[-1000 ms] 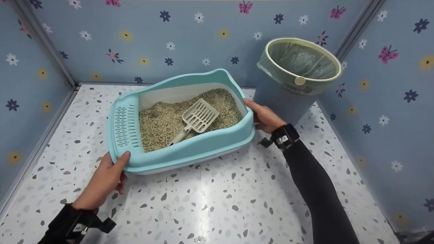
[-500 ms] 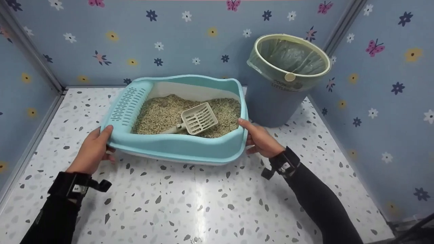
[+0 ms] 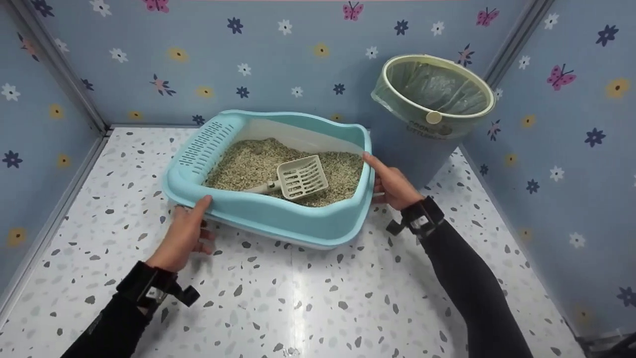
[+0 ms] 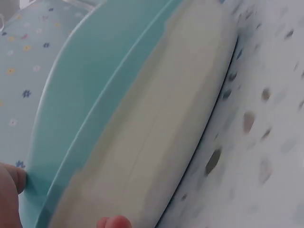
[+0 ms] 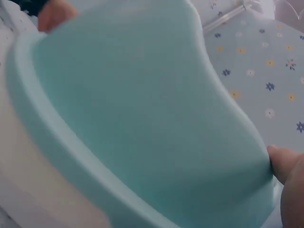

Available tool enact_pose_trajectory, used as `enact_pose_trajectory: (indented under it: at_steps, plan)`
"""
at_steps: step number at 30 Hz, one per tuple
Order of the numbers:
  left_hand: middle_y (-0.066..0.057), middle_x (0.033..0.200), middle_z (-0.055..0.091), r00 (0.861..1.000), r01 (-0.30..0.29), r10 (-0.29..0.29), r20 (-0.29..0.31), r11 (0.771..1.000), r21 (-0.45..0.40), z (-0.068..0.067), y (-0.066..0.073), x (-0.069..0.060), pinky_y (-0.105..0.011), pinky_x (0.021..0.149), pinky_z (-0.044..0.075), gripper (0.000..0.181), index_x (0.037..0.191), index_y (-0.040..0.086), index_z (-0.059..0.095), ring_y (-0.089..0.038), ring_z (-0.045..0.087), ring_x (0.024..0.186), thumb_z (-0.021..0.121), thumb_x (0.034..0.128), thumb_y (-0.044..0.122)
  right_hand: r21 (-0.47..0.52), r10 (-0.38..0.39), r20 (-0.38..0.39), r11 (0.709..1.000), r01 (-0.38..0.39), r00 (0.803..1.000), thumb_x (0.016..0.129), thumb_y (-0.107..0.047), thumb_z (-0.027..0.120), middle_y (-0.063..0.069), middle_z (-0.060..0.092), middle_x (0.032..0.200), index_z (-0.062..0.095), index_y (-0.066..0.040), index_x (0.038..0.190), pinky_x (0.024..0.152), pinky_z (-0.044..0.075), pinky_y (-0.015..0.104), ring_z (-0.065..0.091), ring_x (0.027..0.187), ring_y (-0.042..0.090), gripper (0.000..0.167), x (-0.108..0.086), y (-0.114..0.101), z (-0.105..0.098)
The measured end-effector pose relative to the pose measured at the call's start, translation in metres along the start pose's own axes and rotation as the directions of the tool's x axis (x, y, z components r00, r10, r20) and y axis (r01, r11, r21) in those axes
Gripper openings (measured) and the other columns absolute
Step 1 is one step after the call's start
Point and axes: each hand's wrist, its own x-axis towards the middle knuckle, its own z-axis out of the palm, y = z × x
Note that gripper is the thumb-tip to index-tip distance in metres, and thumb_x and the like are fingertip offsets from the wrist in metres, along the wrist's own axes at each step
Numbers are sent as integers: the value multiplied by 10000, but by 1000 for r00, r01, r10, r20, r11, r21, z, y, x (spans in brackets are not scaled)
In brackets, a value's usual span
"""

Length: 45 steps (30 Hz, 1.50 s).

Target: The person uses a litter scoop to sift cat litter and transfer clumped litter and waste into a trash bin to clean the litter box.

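Hands [image 3: 181, 237] on litter box [image 3: 293, 216] edges, bin [image 3: 410, 146] close

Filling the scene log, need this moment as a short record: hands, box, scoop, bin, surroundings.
left hand: grips near left corner, thumb on rim
right hand: grips right end, thumb on rim
litter box: blue rim, pale base; slotted ledge at left end; resting or lifted unclear
litter: loose grains, uneven surface
scoop: on the litter, handle pointing left
bin: beyond right end of box, lidless
bag: lines bin, folded over rim
floor: white, speckled
wall: blue, flowers and butterflies
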Motion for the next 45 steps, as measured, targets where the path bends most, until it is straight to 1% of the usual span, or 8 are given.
enact_pose_trajectory:
  at_steps: [3,6,14,19,22,27,35,45]
  plan:
    - [-198,1275,412,998,-11,14,56,999,-48,23,-1,-11,-352,572,628,965,1721,130,-74,-235,639,875,493,1135,646,46,17,-22,999,-16,1000,984,-690,753,74,764,815,711,-50,1025,848,658,442,773,802,205,643,14,-4,-8]
    - [-187,1209,460,996,-46,54,71,994,-104,33,1,-13,-345,560,624,807,1692,162,11,-220,649,838,493,1171,545,78,33,-14,996,-32,999,984,-665,768,67,738,809,684,-44,1040,813,653,428,746,794,212,630,19,-4,-10]
    - [-202,1412,511,990,-71,96,106,974,-213,14,8,13,-358,638,638,556,1597,179,211,-262,722,917,449,1187,469,99,6,8,995,-7,1000,986,-649,769,106,754,787,694,-92,980,796,679,486,779,782,247,562,-9,11,3]
    - [-187,1307,549,992,-60,81,95,976,-210,2,17,35,-361,662,614,672,1640,238,206,-223,695,816,468,1142,607,66,-17,-7,998,18,1000,1018,-647,718,143,755,946,690,-86,1133,778,686,535,779,861,304,574,-42,28,23]
    - [-174,1331,550,995,-67,79,59,981,-181,5,22,39,-396,697,611,813,1691,264,188,-221,696,842,529,1094,697,41,-19,-2,999,19,1000,1035,-662,683,184,737,1057,647,-79,1229,811,681,588,779,918,339,616,-58,33,33]
    - [-214,1484,448,993,-105,111,40,987,-120,28,25,21,-462,748,629,994,1759,266,45,-288,690,998,580,1059,728,-44,1,28,999,0,1000,1046,-698,638,198,739,1056,611,-51,1326,867,663,634,768,878,317,705,-58,29,23]
    - [-223,1300,635,979,-156,173,111,977,-148,65,22,-21,-525,754,679,980,1730,260,-76,-294,733,773,669,1124,453,-193,-43,21,980,46,999,1022,-798,567,102,677,1043,599,29,1414,1018,593,523,722,1002,261,917,-20,3,-14]
    - [-237,1285,669,976,-189,208,67,957,-220,73,20,-20,-573,723,686,1005,1692,206,-55,-347,799,804,739,1099,376,-191,-76,38,978,82,996,1042,-739,576,112,598,1171,579,44,1445,1061,518,517,602,1143,272,881,-14,2,-11]
